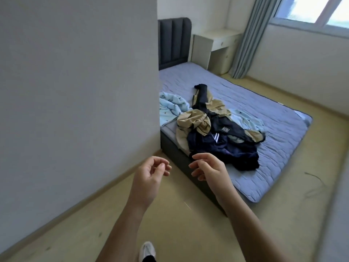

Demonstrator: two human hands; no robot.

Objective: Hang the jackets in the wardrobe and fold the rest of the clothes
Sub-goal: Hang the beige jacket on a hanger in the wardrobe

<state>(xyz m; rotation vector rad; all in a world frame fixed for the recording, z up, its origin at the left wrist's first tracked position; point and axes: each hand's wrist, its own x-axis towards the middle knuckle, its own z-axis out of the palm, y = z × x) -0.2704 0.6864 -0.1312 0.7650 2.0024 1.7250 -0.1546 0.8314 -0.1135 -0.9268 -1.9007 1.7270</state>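
A heap of clothes lies on the near corner of the bed. In it are a tan and black jacket, a dark navy garment with white stripes nearest me, and a light blue patterned garment at the left, with more light blue cloth behind the jackets. My left hand hovers over the floor in front of the bed, fingers loosely curled, holding nothing. My right hand is raised just short of the navy garment, fingers relaxed and empty.
A grey wall fills the left and hides part of the bed. A dark padded headboard, a white desk and a grey-blue curtain stand at the back. Beige floor lies under my arms; a white shoe shows below.
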